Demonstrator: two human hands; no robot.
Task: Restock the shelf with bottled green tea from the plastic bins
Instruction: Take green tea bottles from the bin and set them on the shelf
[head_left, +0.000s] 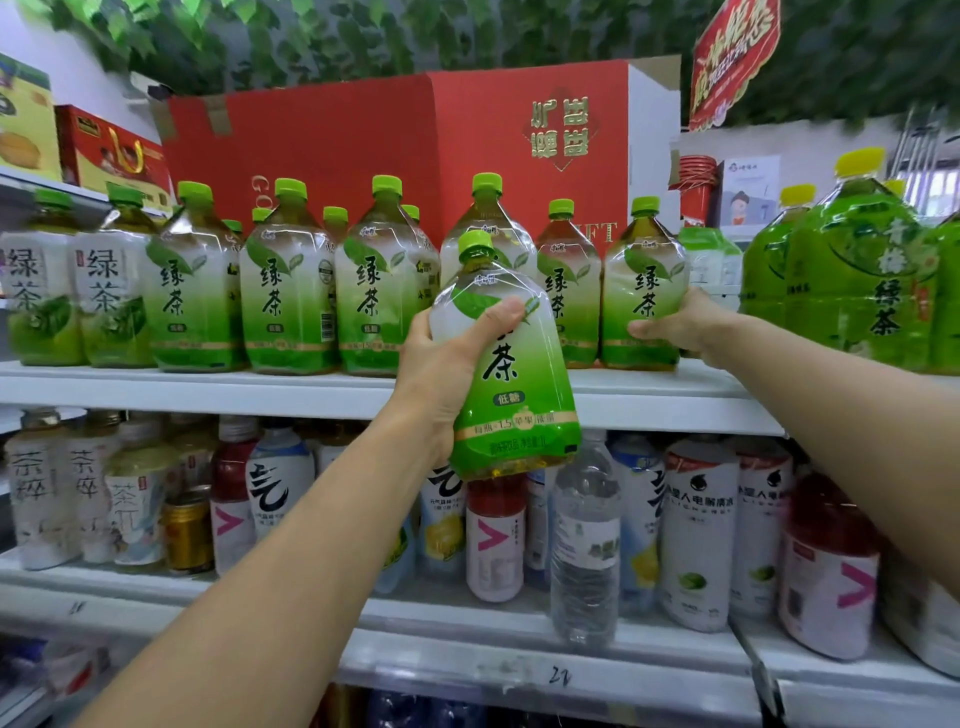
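My left hand (451, 364) grips a large green tea bottle (511, 374) with a green cap, held upright in front of the white upper shelf (208, 387). My right hand (680, 325) holds the rightmost green tea bottle (641, 291) standing on that shelf, thumb on its front, fingers round its right side. A row of several matching green tea bottles (288, 291) stands along the shelf to the left. No plastic bins are in view.
A red carton (363, 150) stands behind the row. Darker green bottles with yellow caps (852, 280) fill the shelf at right. The lower shelf (467, 618) carries assorted drinks and a water bottle (584, 545). Boxes (104, 150) sit at upper left.
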